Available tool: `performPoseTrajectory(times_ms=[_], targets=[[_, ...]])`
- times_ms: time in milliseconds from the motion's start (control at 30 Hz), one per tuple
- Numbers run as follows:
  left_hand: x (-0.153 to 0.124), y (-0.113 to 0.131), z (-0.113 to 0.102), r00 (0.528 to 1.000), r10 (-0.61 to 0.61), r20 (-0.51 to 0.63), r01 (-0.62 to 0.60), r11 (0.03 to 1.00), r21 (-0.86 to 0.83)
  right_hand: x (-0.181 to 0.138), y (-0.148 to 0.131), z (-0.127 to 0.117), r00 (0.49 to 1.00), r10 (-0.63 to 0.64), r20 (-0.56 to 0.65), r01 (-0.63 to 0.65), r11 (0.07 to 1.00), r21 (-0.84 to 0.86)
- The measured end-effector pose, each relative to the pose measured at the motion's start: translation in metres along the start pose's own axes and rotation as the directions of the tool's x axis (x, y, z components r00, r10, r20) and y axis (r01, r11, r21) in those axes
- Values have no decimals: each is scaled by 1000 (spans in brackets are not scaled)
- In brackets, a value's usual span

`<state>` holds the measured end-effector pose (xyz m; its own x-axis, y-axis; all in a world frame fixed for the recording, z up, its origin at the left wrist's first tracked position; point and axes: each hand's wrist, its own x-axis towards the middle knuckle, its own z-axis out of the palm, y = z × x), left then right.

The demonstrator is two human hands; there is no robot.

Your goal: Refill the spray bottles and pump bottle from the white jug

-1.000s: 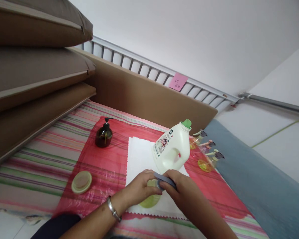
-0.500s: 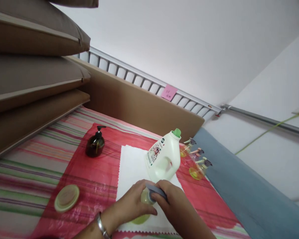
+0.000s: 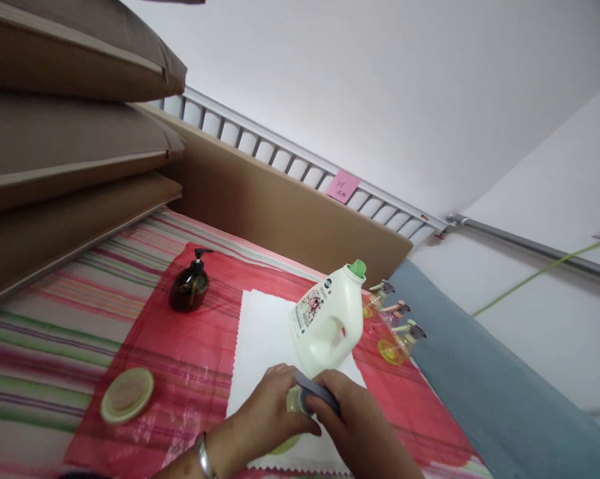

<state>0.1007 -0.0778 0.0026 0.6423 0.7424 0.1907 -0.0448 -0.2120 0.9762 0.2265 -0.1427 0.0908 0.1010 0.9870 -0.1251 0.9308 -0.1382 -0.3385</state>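
My left hand [image 3: 265, 416] is wrapped round a small clear bottle of yellow-green liquid [image 3: 291, 406] that stands on a white cloth [image 3: 263, 339]. My right hand [image 3: 347, 426] is closed on the bottle's grey pump top [image 3: 316, 389]. Just behind the hands stands a white detergent jug [image 3: 328, 319] with a green cap, upright on the same cloth. The cloth lies on a red plastic sheet [image 3: 190, 359].
A dark pump bottle [image 3: 189, 287] stands at the back left of the sheet; a round pale-green lid [image 3: 127, 395] lies front left. Three small pump bottles [image 3: 394, 329] stand right of the jug. Brown cushions [image 3: 65, 126] stack at left, a blue mat [image 3: 479, 392] at right.
Both hands stay on the small bottle and its pump top. The view has shifted, so everything sits a little lower and further left in the picture than a second ago.
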Motion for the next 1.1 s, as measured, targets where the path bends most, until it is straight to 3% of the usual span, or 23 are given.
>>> performPoseTrajectory(times_ms=[133,167,300,367,467,533,700,767,867,900,1000,1100], targets=[[2,-1,-7,970,57,237,-3,975,-222,1,0,2,1000,-4,-1,4,1000,-13],[2,-1,-8,974,52,223,6,968,-251,2,0,2,1000,-5,-7,5,1000,-13],[0,-3,-2,998,-60,-30,52,975,-216,4,0,3,1000,7,-24,-7,1000,-5],[0,-3,-3,999,-35,-33,28,983,-179,4,1,4,999,9,-35,-10,1000,-23],[0,-3,-7,992,84,95,-70,988,-140,4,6,5,999,-4,-46,2,999,-34],[-1,-4,-7,987,98,127,-85,991,-105,4,8,5,999,-2,-49,1,1000,-19],[-4,-10,4,999,-22,-49,23,1000,21,2,10,9,997,-11,-78,13,999,31],[-3,-9,1,1000,14,1,-14,1000,7,1,10,11,994,-20,-108,25,999,42],[-1,-5,-7,975,97,200,-75,990,-116,0,11,13,994,-11,-111,16,999,45],[0,-4,-9,970,98,221,-69,988,-137,0,11,13,994,-7,-111,12,999,42],[0,-5,-5,997,2,75,4,996,-84,1,10,13,994,-5,-113,9,999,33],[-1,-6,1,995,-62,-74,62,998,-2,1,8,13,993,-10,-119,12,1000,21]])
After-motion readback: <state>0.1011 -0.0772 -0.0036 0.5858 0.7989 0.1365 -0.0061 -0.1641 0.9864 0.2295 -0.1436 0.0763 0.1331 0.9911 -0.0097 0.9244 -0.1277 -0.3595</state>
